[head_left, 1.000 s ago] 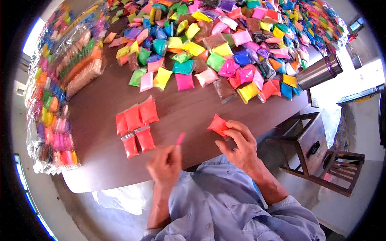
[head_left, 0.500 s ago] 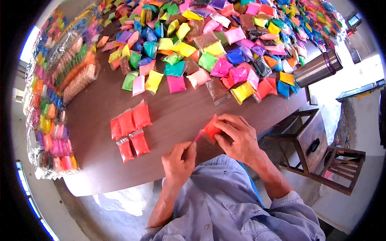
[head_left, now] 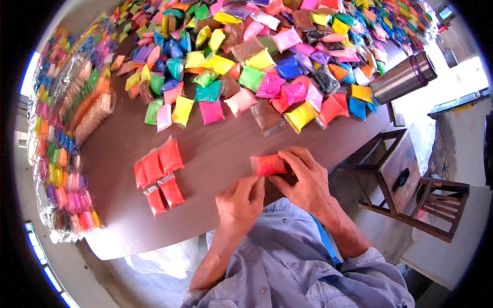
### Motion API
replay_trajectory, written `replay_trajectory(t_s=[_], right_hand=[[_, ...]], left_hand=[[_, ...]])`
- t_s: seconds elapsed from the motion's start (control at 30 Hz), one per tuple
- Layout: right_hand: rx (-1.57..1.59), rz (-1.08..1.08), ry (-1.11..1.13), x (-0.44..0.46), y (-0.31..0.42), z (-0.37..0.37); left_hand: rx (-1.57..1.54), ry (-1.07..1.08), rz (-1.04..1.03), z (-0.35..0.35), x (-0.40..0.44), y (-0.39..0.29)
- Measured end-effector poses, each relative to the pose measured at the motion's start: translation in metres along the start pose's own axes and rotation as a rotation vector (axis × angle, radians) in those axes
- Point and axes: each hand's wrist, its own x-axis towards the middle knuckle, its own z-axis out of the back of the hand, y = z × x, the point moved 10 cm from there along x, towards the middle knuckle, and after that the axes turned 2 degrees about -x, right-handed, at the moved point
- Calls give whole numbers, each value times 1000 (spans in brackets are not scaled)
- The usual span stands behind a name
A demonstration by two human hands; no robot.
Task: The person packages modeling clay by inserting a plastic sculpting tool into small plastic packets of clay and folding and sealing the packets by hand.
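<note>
My right hand point(head_left: 307, 179) pinches a small clear packet with red filling point(head_left: 272, 164) at its right end, just above the table. Close on its left, my left hand point(head_left: 240, 201) has thumb and forefinger closed on a thin pink strip point(head_left: 265, 170), which lies against the packet's face. Whether the strip is a stick or soft material I cannot make out. Left of my hands, several red packets point(head_left: 152, 165) lie flat on the brown table point(head_left: 215, 149) in two short rows.
A big heap of coloured packets point(head_left: 257, 61) covers the far side of the table. Bundled packets in clear wrap point(head_left: 67, 154) line the left edge. A steel flask point(head_left: 403, 79) lies tilted at the right, beyond a wooden stool point(head_left: 393, 177).
My left hand has moved up and right, nearer the red packet. The packet has turned from tilted to nearly level, its face now showing. The view has shifted slightly.
</note>
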Motion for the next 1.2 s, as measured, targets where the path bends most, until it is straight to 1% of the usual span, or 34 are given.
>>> replay_trajectory(t_s=[0.1,0.2,0.27,0.3,0.43,0.5,0.63,0.7,0.77,0.93,1.0,1.1,1.2], right_hand=[[45,-36,34,-1,-5,-5],[74,-74,47,-3,-12,-7],[102,-19,2,-4,-11,-5],[103,-27,-3,-4,-12,-4],[142,-50,-19,-8,-15,-1],[161,-78,-29,-12,-19,2],[196,-122,-33,-21,-32,10],[216,-142,-26,-23,-39,10],[168,-9,-68,-22,-31,15],[194,22,-93,-20,-27,16],[192,41,-112,-21,-26,17],[172,43,-114,-21,-26,16],[179,71,-152,-20,-23,20]], left_hand=[[69,40,-51,-8,4,-8],[129,93,-42,-13,7,-14],[157,112,-57,-15,9,-19],[186,124,-69,-16,10,-21],[207,159,-134,-22,14,-33],[237,209,-204,-30,12,-41],[222,185,-276,-41,12,-47],[220,273,-268,-51,12,-46],[251,304,-282,-56,17,-47],[332,359,-291,-61,25,-49],[322,431,-214,-65,27,-40],[267,440,-186,-65,33,-35],[292,426,-206,-64,40,-39]])
